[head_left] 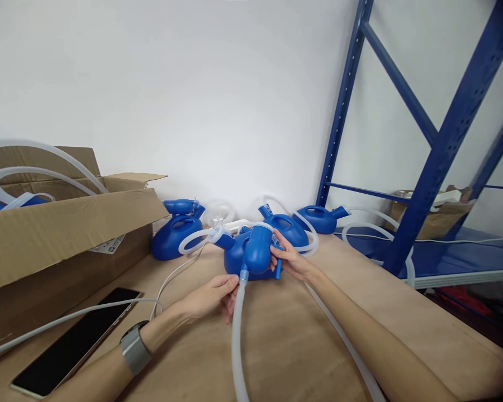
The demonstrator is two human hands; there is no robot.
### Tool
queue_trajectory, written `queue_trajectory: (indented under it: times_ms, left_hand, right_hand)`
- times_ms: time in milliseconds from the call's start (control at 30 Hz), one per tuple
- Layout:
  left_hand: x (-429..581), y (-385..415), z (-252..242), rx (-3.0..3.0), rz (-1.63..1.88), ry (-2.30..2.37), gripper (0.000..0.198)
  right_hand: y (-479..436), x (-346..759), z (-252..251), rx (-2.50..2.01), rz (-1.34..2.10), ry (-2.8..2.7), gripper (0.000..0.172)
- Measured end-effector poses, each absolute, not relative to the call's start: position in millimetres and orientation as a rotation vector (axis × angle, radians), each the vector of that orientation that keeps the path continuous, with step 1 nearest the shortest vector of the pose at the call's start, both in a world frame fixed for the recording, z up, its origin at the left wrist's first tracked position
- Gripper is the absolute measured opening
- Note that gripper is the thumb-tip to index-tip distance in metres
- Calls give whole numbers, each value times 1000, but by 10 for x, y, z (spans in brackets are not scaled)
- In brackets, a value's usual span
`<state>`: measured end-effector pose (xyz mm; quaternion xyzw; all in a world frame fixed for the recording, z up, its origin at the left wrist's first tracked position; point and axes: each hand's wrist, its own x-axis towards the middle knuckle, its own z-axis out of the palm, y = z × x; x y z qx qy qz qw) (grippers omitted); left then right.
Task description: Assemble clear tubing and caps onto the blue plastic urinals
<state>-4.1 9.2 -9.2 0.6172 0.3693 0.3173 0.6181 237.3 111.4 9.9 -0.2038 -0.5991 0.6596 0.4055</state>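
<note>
A blue cup-shaped urinal funnel (257, 251) hangs in front of me, its narrow neck pointing down. A clear connector joins that neck to a whitish flexible hose (238, 340). My right hand (288, 258) grips the funnel from its right side, next to a small blue handle-like piece (279, 269). With curled fingers, my left hand (221, 293) pinches the hose's top end just below the connector; some fingertips are hidden behind the hose. Directly behind the funnel, a blue urinal bottle (232, 259) stands on the brown table (285, 340), partly covered.
More blue bottles (176, 237) with hoses stand along the wall. An open cardboard box (67, 234) holding hoses occupies the left side. A phone (77, 340) and a white cable (88, 309) lie near my left forearm. A blue metal shelf frame (440, 134) rises at right.
</note>
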Motion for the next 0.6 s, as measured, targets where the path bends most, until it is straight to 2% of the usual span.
queue_trajectory:
  times_ms: [467, 600]
  left_hand:
    - [-42, 75, -59, 1478, 769, 885, 56]
    - [-40, 81, -70, 1513, 811, 926, 58]
  right_hand:
    - [1175, 2385, 44, -515, 1650, -1553, 121]
    - [1170, 2387, 54, -520, 1633, -1570, 117]
